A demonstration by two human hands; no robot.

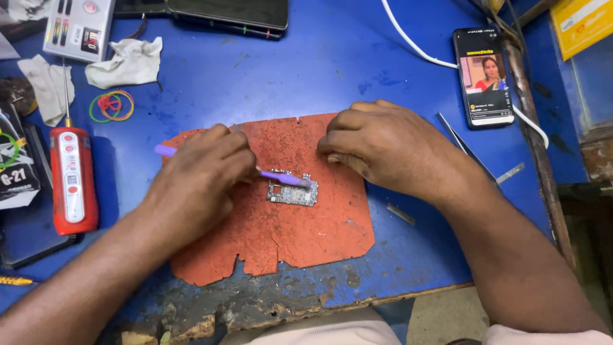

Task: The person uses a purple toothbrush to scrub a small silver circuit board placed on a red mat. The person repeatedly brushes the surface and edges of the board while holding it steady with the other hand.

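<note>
At the far left, a dark package (pixel 14 167) is being cut off by the frame edge, and a red electric screwdriver (pixel 72 177) is lying well left of the fingers, with coloured rubber bands (pixel 112 105) and a crumpled white cloth (pixel 126 62) beyond it. The left hand (pixel 198 176) is curling its fingers tightly together around a purple tool (pixel 284 178), pinching its shaft; most of the handle is hiding under the knuckles, with only a short end poking out behind them. The tool's tip is touching the top edge of a small circuit board (pixel 292 191), which is lying just beyond those fingertips on a worn red mat (pixel 300 233). The right hand (pixel 383 145) is resting on the mat just right of the board, its fingers folded under and pressed together; whether they are holding anything is impossible to tell. Metal tweezers (pixel 465 145) are lying partly hidden behind that wrist, and a phone (pixel 483 76) with a lit screen is sitting farther right.
</note>
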